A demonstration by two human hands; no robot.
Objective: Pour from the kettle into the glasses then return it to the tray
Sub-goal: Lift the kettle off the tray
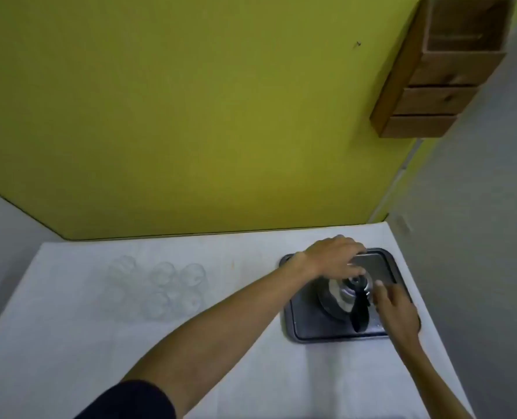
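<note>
On the tray (299, 328), the kettle (343, 293) stands upright, handle (360, 313) pointing toward you. Your right hand (397, 313), fingers loose, is nearest it; your left hand (332, 257) rests on top, empty. The glasses (160, 285) lie left.

One head cam only, worn on me, wide-angle, looking forward and down at the table (130, 343) from close above; yellow wall (190, 116) fills the top half. No second view to overlap.
</note>
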